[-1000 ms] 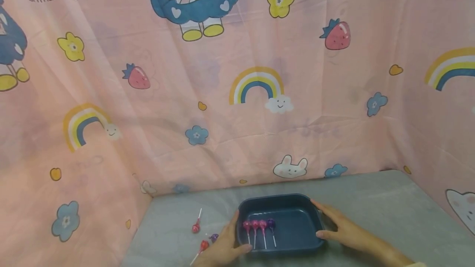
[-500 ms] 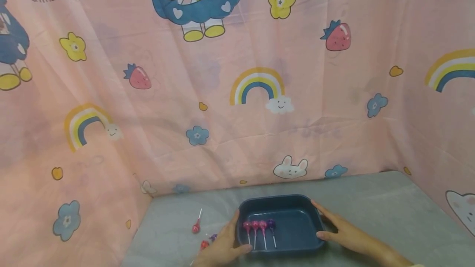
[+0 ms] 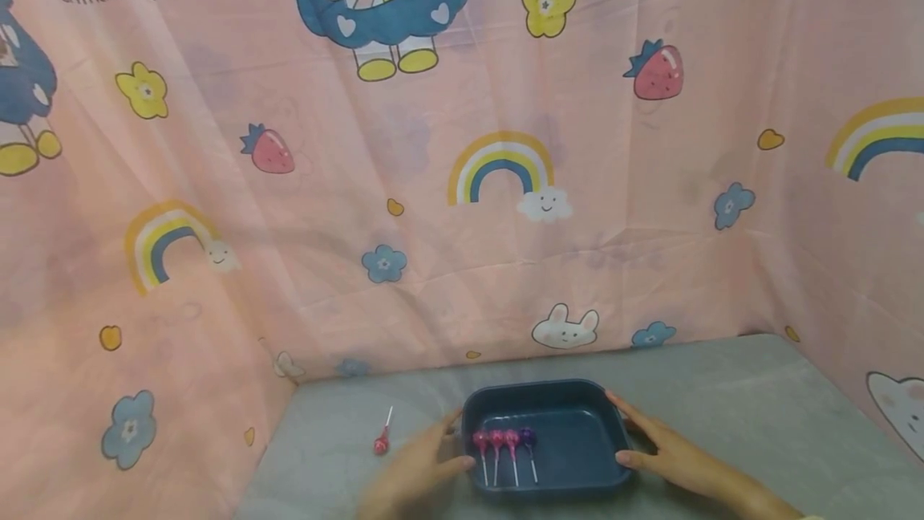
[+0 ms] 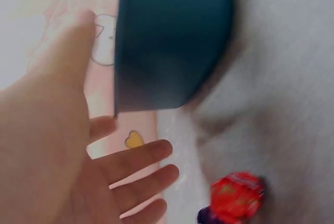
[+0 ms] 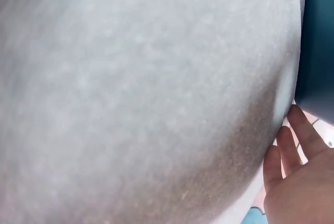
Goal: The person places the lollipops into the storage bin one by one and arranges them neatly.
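Note:
A dark blue rectangular tray sits on the grey surface. Inside, towards its left, several lollipops lie in a row, pink ones and one purple, sticks towards me. My left hand, blurred, is beside the tray's left end; the left wrist view shows its fingers extended and apart from the tray wall. At the right end, my right hand rests thumb and fingers against the tray, the fingers nearly straight. A red lollipop and a bit of a purple one lie by the left hand.
Another red lollipop lies on the grey tabletop to the left of the tray, stick pointing away. A pink printed cloth encloses the back and both sides of the table.
My left hand has come off the tray's left end and shifted slightly left, now covering the nearer loose lollipops in the head view. The right hand and the lollipops in the tray stay put.

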Demonstrator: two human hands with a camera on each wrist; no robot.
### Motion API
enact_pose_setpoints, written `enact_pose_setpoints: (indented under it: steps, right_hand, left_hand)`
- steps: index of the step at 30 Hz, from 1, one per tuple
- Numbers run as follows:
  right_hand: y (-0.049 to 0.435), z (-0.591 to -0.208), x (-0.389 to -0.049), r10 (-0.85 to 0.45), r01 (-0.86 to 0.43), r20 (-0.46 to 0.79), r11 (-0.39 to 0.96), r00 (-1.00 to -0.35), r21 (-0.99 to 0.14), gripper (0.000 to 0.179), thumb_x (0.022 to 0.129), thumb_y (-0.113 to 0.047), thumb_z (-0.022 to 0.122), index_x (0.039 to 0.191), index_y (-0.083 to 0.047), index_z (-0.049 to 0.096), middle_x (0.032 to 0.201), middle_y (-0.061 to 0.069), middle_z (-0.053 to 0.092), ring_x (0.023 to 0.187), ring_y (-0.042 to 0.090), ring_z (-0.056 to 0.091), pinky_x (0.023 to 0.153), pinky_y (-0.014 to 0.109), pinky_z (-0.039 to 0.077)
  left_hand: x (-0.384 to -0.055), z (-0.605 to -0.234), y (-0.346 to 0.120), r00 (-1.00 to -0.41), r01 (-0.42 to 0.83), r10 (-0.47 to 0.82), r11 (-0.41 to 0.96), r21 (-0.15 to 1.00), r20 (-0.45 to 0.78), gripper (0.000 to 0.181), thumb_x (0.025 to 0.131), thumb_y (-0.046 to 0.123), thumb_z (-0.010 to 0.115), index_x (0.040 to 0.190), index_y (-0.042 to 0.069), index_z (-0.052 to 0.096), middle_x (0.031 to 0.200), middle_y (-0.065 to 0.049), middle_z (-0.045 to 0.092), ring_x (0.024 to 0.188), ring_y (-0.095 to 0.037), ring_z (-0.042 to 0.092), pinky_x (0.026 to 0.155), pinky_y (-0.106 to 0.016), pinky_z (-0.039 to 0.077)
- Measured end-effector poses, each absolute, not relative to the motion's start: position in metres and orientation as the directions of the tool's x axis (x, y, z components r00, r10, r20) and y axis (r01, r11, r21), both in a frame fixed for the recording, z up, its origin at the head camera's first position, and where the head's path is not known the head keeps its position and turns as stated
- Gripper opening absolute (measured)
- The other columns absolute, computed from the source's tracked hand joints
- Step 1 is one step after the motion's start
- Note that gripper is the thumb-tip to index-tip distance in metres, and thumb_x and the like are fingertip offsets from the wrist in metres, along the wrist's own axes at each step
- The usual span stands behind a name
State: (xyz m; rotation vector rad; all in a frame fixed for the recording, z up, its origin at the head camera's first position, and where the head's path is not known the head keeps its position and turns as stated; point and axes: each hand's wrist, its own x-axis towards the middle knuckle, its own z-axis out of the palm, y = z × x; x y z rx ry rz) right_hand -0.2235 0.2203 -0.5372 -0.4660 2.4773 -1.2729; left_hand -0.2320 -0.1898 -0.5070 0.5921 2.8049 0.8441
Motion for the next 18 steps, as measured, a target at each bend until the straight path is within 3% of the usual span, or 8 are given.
enact_pose_setpoints:
  steps: [4,9,13,18]
  right_hand:
    - [0.220,-0.536,-0.224,-0.421,-0.140,-0.128,0.549,-0.898,-0.824,0.074,0.095,-0.035,0.053,0.152,-0.034,0.004,0.158,0.023,0.012,0.133,0.053,0.031,0.089,0.069,0.039]
    - [0.219,-0.537,-0.224,-0.394,-0.114,-0.157,0.583,-0.906,-0.805,0.076,0.093,-0.040,0.054,0.151,-0.035,0.005,0.156,0.024,0.017,0.133,0.051,0.033,0.089,0.072,0.037]
    - [0.218,-0.536,-0.225,-0.390,-0.098,-0.173,0.584,-0.905,-0.806,0.076,0.094,-0.042,0.053,0.151,-0.036,0.005,0.156,0.025,0.016,0.133,0.052,0.032,0.089,0.072,0.036]
    - [0.220,-0.537,-0.226,-0.404,-0.115,-0.158,0.574,-0.901,-0.811,0.076,0.094,-0.040,0.053,0.152,-0.035,0.004,0.156,0.025,0.014,0.133,0.053,0.032,0.089,0.070,0.037]
  left_hand:
    - [-0.234,-0.497,-0.196,-0.910,0.397,0.412,0.826,0.400,0.054,0.048,0.089,0.046,0.057,0.127,0.016,0.057,0.120,-0.007,0.066,0.109,-0.028,0.063,0.090,-0.046,0.050]
    - [-0.236,-0.494,-0.206,-0.933,0.355,0.352,0.880,0.316,0.067,0.024,0.088,0.031,0.062,0.104,0.014,0.068,0.104,-0.003,0.071,0.098,-0.024,0.065,0.085,-0.041,0.051]
    - [-0.241,-0.500,-0.218,-0.943,0.317,0.332,0.875,0.366,0.024,0.017,0.085,0.024,0.065,0.096,0.014,0.071,0.097,-0.002,0.072,0.093,-0.023,0.066,0.084,-0.042,0.051]
    - [-0.247,-0.518,-0.240,-0.902,0.408,0.428,0.790,0.457,0.064,0.013,0.085,0.017,0.065,0.095,0.013,0.072,0.092,0.001,0.070,0.087,-0.012,0.063,0.080,-0.032,0.052]
